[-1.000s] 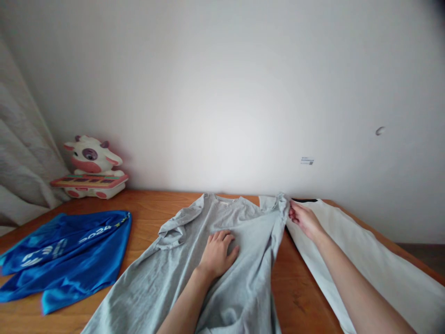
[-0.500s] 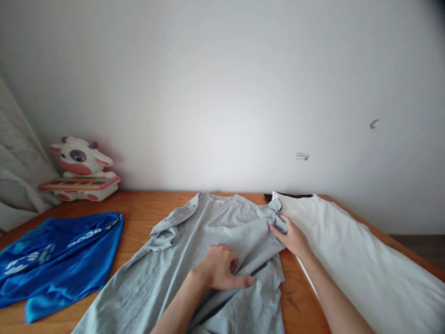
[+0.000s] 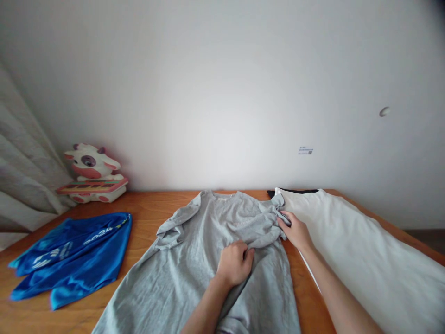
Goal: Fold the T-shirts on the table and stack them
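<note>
A grey T-shirt (image 3: 194, 273) lies spread on the wooden table with its collar toward the wall. Its left sleeve is rumpled, and folds run across the chest. My left hand (image 3: 236, 263) is closed on the cloth at the middle of the shirt, thumb and curled fingers gripping a fold. My right hand (image 3: 295, 230) pinches the bunched sleeve on the shirt's right side between thumb and fingers. Part of the shirt's lower front is hidden under my left forearm.
A blue garment (image 3: 93, 264) with white print lies at the left of the table (image 3: 146, 208). Behind it stands a cow-shaped toy keyboard (image 3: 93, 178), near a curtain (image 3: 24, 171). On the right is a white garment (image 3: 361, 250) with a black edge. The wall (image 3: 222, 93) rises behind.
My left hand has moved forward and right, and its stretched thumb has closed onto the cloth. My right hand still grips the sleeve, now more bunched. The view has shifted slightly.
</note>
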Demonstrator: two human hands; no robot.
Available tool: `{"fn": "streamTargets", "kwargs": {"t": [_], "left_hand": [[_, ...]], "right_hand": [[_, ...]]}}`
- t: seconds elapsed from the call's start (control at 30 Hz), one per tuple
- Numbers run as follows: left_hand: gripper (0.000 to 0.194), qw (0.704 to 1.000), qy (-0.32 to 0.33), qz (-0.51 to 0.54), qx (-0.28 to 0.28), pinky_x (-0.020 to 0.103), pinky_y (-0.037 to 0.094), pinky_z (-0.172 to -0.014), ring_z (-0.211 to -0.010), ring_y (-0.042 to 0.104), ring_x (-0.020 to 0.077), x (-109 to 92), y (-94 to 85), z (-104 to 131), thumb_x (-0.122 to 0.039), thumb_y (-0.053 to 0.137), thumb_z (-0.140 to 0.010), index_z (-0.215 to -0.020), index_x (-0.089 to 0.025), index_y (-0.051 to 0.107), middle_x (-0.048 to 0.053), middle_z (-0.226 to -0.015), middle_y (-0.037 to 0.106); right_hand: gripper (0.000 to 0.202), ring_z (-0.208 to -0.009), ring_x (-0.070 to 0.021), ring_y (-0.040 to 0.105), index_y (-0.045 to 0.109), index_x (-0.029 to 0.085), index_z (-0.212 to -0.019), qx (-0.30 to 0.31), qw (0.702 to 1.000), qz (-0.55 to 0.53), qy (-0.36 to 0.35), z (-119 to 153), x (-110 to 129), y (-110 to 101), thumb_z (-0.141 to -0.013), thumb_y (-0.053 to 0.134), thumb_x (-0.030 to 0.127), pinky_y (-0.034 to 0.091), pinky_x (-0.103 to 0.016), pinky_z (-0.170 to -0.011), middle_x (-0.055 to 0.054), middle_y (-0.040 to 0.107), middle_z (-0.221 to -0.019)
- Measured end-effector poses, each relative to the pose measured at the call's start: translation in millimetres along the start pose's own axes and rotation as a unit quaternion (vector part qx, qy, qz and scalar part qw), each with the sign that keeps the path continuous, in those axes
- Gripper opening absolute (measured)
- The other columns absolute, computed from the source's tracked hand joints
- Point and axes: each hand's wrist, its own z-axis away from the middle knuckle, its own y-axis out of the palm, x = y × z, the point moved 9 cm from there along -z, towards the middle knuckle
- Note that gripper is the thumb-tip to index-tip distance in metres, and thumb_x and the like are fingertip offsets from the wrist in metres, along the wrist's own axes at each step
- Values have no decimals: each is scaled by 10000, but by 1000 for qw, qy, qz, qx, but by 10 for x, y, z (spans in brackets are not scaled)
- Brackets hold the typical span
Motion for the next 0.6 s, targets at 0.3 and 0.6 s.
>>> {"fn": "streamTargets", "kwargs": {"t": [0.3,0.6], "left_hand": [[286,989,136,48,10,283,421,-681,-792,633,189,-283,26,-106,-318,489,-968,-729,-196,588,62,-812,666],[501,965,16,260,-3,287,369,-606,-614,492,154,22,53,-231,-532,410,-960,-589,-207,498,-9,-599,519]], "right_hand": [[562,-1134,-322,672,525,170,-1374,-35,998,3,-53,395,271,129,-930,437,504,539,-469,-952,-182,684,-1247],[255,-1173,-276,606,642,274,-1108,98,968,-11,-229,1505,1272,-157,-930,600,452,513,-432,-999,-98,614,-1218]]}}
